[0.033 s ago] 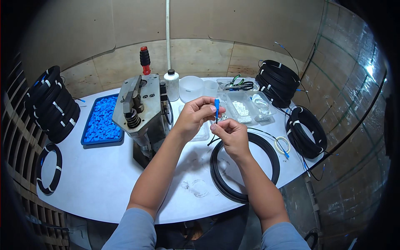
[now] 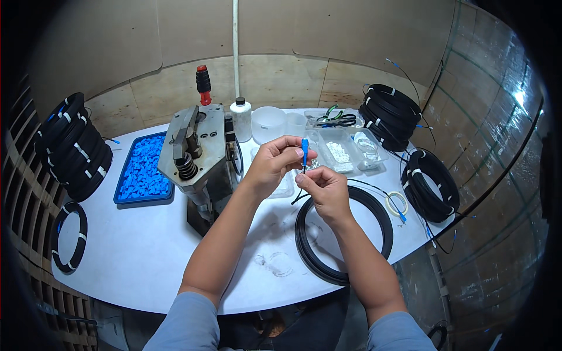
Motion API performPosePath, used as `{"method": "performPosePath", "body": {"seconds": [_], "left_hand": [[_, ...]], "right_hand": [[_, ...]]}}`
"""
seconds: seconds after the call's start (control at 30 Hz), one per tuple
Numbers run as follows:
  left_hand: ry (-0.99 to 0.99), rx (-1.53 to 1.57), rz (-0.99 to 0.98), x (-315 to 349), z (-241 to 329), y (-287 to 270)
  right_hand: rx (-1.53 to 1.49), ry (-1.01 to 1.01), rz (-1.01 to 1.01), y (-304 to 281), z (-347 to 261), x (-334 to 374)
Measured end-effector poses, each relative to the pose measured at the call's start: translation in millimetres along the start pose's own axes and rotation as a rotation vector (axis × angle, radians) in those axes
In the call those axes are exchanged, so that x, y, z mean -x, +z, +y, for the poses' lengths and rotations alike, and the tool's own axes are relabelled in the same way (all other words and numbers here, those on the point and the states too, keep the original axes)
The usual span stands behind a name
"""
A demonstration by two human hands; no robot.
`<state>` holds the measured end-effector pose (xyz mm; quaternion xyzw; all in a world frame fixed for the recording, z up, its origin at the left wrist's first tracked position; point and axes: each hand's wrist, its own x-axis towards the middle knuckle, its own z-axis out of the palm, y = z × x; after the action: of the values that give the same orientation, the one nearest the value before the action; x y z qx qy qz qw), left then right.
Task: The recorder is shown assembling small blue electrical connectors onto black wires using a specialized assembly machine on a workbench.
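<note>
A blue fiber-optic connector [image 2: 305, 150] stands upright over the middle of the table, pinched between the thumb and fingers of my left hand [image 2: 272, 164]. A black cable leads down from its lower end. Just below, my right hand [image 2: 329, 192] pinches that cable between thumb and forefinger. Under my right forearm lies a large coil of black cable [image 2: 304, 251], partly covered by the arm. One cable end with another blue connector [image 2: 402, 217] rests to the right of the coil, by a roll of pale tape [image 2: 397, 203].
A metal hand press [image 2: 199, 146] stands left of my hands, beside a blue tray [image 2: 119, 190] of small blue parts. Black cable coils [image 2: 76, 152] are stacked at both sides. Behind are a white bottle [image 2: 241, 120], a white tub [image 2: 269, 124] and a clear divided box [image 2: 374, 165].
</note>
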<state>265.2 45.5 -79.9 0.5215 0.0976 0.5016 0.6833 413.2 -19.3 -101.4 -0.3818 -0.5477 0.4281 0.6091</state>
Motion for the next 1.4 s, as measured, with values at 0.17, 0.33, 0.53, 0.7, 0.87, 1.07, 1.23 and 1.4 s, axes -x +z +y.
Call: {"method": "performPosePath", "body": {"seconds": [0.17,0.33,0.53,0.7,0.87,1.07,1.23,1.4], "left_hand": [[-0.043,-0.019,-0.071,0.1,0.3,-2.4],[-0.023,-0.03,-0.041,-0.7,-0.3,-1.4],[-0.038,-0.045,-0.041,0.1,1.3,-1.9],[-0.049,-0.077,-0.054,0.6,3.7,-0.9],[-0.038,-0.034,-0.005,-0.6,1.8,-2.2],[-0.059,-0.057,-0.023,-0.4,3.3,-1.1],[-0.058,-0.084,-0.03,1.0,5.2,-0.2],[-0.033,-0.084,-0.001,0.5,4.7,0.4]], "right_hand": [[-0.018,-0.009,-0.002,1.1,-1.0,0.0],[-0.015,-0.008,-0.003,0.5,-2.1,0.9],[-0.015,-0.001,-0.006,1.0,-2.8,0.9],[-0.004,-0.015,-0.01,-0.5,-0.8,0.6],[0.012,-0.014,-0.017,-0.5,-1.0,0.8],[0.004,0.0,-0.008,-0.6,-1.9,0.7],[0.0,-0.011,-0.013,0.4,-2.0,1.1],[0.008,-0.006,-0.02,0.3,-2.9,1.4]]}}
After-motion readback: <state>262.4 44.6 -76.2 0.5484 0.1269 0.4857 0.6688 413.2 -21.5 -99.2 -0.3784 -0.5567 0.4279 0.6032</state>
